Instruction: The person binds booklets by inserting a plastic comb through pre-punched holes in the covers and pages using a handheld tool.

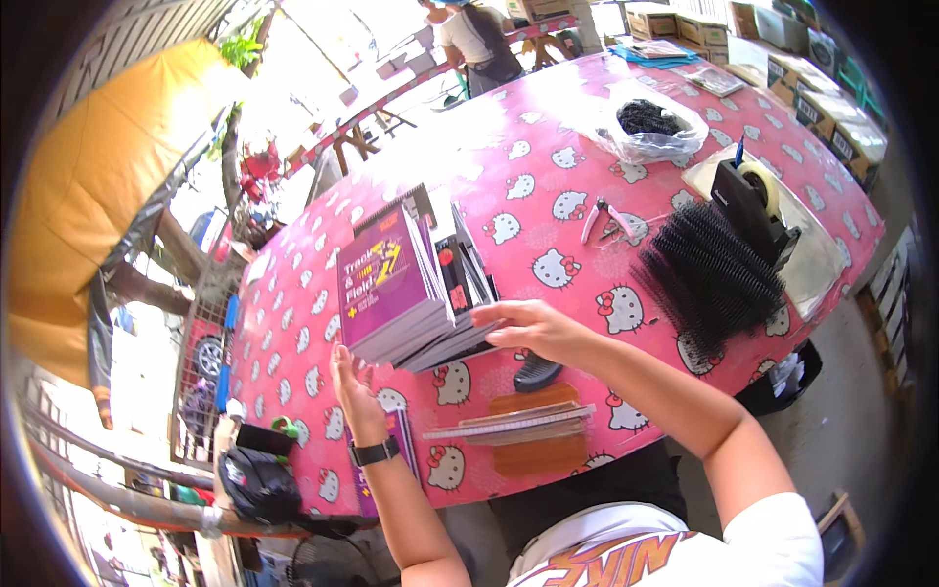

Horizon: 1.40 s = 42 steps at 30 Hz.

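Observation:
A stack of purple-covered books [386,279] lies on the table in front of me, its upper books fanned slightly out of line. Against its near left corner is my left hand [356,393], fingers extended upward, a dark band on the wrist. My right hand [533,329] reaches to the stack's right side with its fingers stretched out, next to other books with dark covers [458,269]. I cannot tell whether either hand presses on the books. Below the right hand sits a dark ridged object [536,372]. Another purple book [405,445] lies partly under my left forearm.
Bound papers [509,424] rest on a brown board near the front edge. Rightward on the pink table [558,269] are pink-handled pliers [604,221], black binding coils [709,284] and a tape dispenser [748,201]. Farther back are a plastic bag [653,127], cartons [841,137] and a person [476,44].

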### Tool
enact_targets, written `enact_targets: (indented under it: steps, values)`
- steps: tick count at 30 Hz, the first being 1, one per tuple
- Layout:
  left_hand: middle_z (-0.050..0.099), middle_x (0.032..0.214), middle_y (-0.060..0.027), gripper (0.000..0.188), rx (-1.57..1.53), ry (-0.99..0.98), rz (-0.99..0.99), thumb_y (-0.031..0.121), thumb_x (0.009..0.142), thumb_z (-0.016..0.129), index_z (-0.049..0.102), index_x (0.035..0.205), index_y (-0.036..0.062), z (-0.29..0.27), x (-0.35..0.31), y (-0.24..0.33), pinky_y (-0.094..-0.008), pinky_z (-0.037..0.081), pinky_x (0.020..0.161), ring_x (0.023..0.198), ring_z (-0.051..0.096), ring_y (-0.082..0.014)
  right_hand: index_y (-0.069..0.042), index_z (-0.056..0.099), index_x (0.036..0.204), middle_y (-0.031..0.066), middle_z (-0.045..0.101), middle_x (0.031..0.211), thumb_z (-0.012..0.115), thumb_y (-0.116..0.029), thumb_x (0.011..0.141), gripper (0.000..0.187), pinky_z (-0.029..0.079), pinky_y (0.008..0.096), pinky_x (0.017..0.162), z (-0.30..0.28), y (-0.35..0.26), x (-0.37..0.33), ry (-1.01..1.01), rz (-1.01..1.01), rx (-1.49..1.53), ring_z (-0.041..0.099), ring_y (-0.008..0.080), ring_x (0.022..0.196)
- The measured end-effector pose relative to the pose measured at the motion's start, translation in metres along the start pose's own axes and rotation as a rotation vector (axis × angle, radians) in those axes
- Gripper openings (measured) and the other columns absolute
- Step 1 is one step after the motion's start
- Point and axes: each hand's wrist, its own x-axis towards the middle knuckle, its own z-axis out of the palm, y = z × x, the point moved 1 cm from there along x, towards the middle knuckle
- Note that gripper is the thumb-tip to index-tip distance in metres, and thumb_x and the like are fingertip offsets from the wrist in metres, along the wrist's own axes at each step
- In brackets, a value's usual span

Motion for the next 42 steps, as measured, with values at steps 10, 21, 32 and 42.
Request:
enact_targets:
  steps: [10, 21, 32, 42]
  values:
    - [0.057, 0.086, -0.0034, 0.045, 0.035, -0.059, -0.048, 0.051, 0.09, 0.053, 0.053, 0.095, 0.006, 0.005, 0.013, 0.011, -0.028, 0.043, 0.074, 0.081, 0.056, -0.0123, 0.011, 0.033, 0.133, 0.0279, 0.036, 0.134, 0.064, -0.025, 0.075, 0.075, 0.029, 0.0464, 0.106, 0.046, -0.014, 0.054, 0.003, -0.056, -0.869, 0.03, 0.0398, 0.129]
    - [0.057, 0.086, -0.002, 0.039, -0.004, 0.053, -0.196, 0.048, 0.082, 0.062, 0.054, 0.094, 0.0118, -0.008, 0.032, 0.001, -0.0287, 0.043, 0.069, 0.08, 0.054, -0.015, -0.005, 0.037, 0.135, 0.015, 0.045, 0.128, 0.069, -0.033, 0.069, 0.078, 0.023, 0.0444, 0.103, 0.033, -0.004, 0.057, -0.021, -0.29, -1.126, 0.031, 0.03, 0.125]
    - [0.061, 0.102, -0.0095, 0.038, -0.374, -0.17, -0.274, 0.037, 0.083, 0.063, 0.052, 0.105, 0.008, -0.029, 0.05, 0.0, -0.038, 0.05, 0.075, 0.087, 0.06, -0.0235, -0.001, 0.028, 0.133, 0.0128, 0.056, 0.107, 0.065, -0.02, 0.085, 0.063, 0.051, 0.0328, 0.076, 0.033, 0.029, 0.059, 0.097, 0.308, 0.212, 0.06, 0.0203, 0.092]
    - [0.062, 0.103, -0.0064, 0.046, -0.546, 0.045, -0.147, 0.043, 0.081, 0.065, 0.056, 0.108, 0.0074, 0.002, 0.022, -0.006, -0.0361, 0.049, 0.082, 0.094, 0.059, -0.0203, 0.003, 0.038, 0.127, 0.01, 0.053, 0.108, 0.067, -0.037, 0.084, 0.066, 0.047, 0.0319, 0.076, 0.045, 0.023, 0.065, 0.22, 0.355, 0.462, 0.053, 0.017, 0.089]
